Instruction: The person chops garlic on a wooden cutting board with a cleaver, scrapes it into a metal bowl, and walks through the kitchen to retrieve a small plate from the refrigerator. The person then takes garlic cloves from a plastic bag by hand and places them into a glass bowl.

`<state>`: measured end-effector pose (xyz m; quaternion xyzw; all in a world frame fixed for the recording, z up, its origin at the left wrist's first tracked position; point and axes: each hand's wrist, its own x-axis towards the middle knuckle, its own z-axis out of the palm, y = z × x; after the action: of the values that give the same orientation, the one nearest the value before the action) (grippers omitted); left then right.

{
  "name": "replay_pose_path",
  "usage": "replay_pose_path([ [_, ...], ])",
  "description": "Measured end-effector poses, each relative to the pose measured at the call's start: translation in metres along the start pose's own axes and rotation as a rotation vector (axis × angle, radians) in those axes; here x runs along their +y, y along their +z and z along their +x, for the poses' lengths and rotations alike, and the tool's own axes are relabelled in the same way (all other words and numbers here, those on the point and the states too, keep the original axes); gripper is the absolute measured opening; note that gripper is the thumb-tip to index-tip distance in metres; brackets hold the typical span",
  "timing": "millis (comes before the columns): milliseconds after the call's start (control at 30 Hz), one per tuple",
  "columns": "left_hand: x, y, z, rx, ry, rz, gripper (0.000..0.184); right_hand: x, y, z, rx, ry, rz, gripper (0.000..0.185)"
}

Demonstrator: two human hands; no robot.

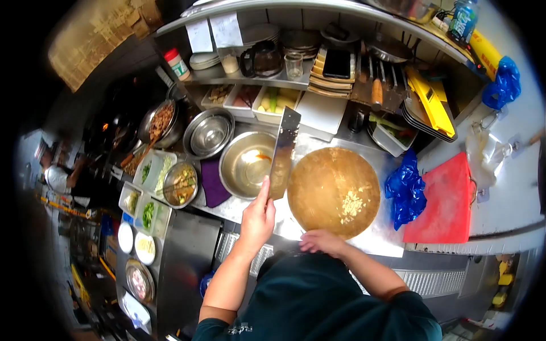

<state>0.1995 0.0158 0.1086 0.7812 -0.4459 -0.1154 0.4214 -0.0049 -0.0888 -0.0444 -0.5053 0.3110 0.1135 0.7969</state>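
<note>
My left hand (259,220) is closed around the handle of a cleaver (283,156), its wide blade raised between a metal bowl (233,170) and a round chopping block (321,182). Pale bits cling to the blade near its top. On the right part of the block lies a small heap of chopped, pale pieces that look like garlic (352,206). Close to the block's front edge, my right hand (322,242) has its fingers stretched out to the left, with nothing visible in them.
Nested metal bowls (209,132) stand back left, beside a purple cloth (215,182). Containers of cut greens (149,215) are farther left. A blue plastic bag (406,190) and a red cutting board (442,202) lie right. Knives hang in a rack (377,94). Another person (60,176) is far left.
</note>
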Motion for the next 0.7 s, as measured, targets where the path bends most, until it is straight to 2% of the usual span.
replay_pose_path([
  [167,-0.015,-0.059,0.035,0.014,0.100,-0.031,0.063,-0.023,0.065,0.138,0.010,0.014,0.561,0.059],
  [233,-0.022,-0.076,0.044,0.026,0.172,-0.007,0.063,-0.052,0.086,0.181,0.116,-0.030,0.679,0.078],
  [267,-0.033,-0.087,0.048,0.011,0.186,0.039,0.062,-0.049,0.097,0.209,0.155,-0.152,0.690,0.076],
  [300,-0.034,-0.095,0.042,-0.023,0.172,0.008,0.062,-0.057,0.109,0.206,0.221,-0.148,0.681,0.072],
  [333,-0.033,-0.101,0.044,-0.029,0.180,-0.028,0.061,-0.069,0.118,0.209,0.343,-0.146,0.695,0.060],
  [367,-0.035,-0.105,0.046,-0.047,0.143,-0.055,0.061,-0.050,0.110,0.256,0.429,-0.217,0.548,0.045],
  [400,-0.041,-0.110,0.045,-0.065,0.099,-0.079,0.061,-0.081,0.121,0.222,0.605,-0.194,0.495,0.034],
  [467,-0.058,-0.112,0.048,-0.050,0.187,-0.097,0.063,-0.055,0.112,0.276,0.736,-0.390,0.564,0.029],
  [567,-0.059,-0.125,0.051,-0.043,0.251,-0.100,0.063,-0.094,0.114,0.202,0.767,-0.260,0.397,0.027],
  [600,-0.051,-0.129,0.050,-0.055,0.222,-0.127,0.063,-0.083,0.108,0.197,0.714,-0.248,0.488,0.027],
  [667,-0.038,-0.143,0.052,-0.079,0.213,-0.128,0.061,-0.086,0.115,0.131,0.664,-0.399,0.659,0.033],
  [700,-0.030,-0.147,0.054,-0.076,0.270,-0.107,0.062,-0.078,0.113,0.107,0.626,-0.394,0.669,0.033],
])
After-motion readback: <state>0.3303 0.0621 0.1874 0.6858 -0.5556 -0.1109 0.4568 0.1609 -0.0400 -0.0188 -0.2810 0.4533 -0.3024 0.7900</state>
